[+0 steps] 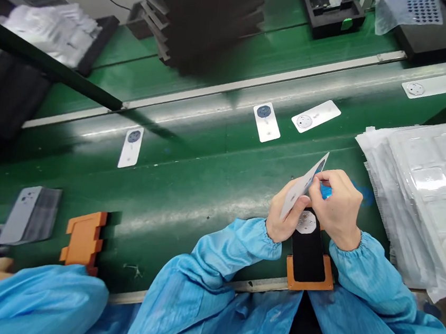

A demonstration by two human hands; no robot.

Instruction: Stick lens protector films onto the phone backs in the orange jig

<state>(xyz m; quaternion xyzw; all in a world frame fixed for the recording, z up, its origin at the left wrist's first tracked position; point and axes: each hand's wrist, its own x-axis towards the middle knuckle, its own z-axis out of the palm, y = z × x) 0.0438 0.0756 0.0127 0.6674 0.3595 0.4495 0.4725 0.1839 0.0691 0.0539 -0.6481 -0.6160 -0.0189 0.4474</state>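
Note:
My left hand point(283, 216) holds a white card point(303, 186) tilted up above the green belt, gripping its lower end. My right hand point(336, 208) pinches at the card's upper part, where a small blue piece point(326, 191) shows by the fingers. Below the hands a black phone-shaped panel point(308, 253) with a round silver ring sits in an orange fixture point(308, 285) at the near edge. Both arms wear blue sleeves.
Several white cards lie on the green conveyor belt point(206, 176): one at the left point(130, 147), two in the middle point(266, 121) point(316, 116), one far right point(429, 86). A stack of clear plastic trays point(423, 193) sits right. Another orange fixture point(83, 238) and a person's blue sleeve point(33, 301) are at left. Black trays point(191, 15) stand behind.

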